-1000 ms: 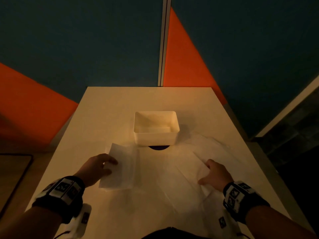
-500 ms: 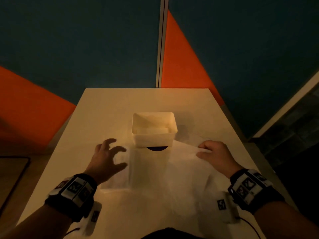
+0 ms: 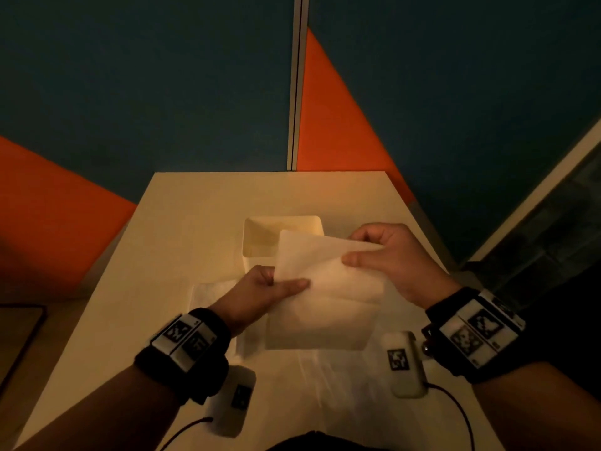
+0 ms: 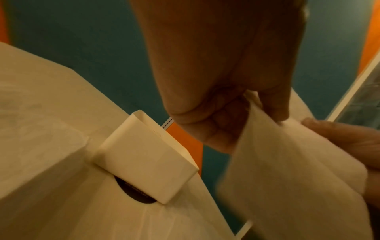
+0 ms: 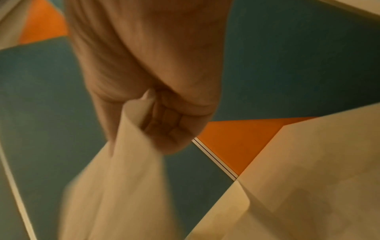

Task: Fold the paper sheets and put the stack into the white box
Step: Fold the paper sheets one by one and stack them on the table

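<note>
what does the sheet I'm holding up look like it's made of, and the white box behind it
The thin whitish sheet, pinched by the left hand and right hand, looks like soft matte paper, maybe tissue: it droops and lets some light through. The white rectangular open box looks like smooth rigid plastic with thin even walls and rounded corners, though coated card is possible.

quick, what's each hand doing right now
Left hand: closed, pinching the left edge of the paper sheet.
Right hand: closed, pinching the same sheet at its right edge.
</note>
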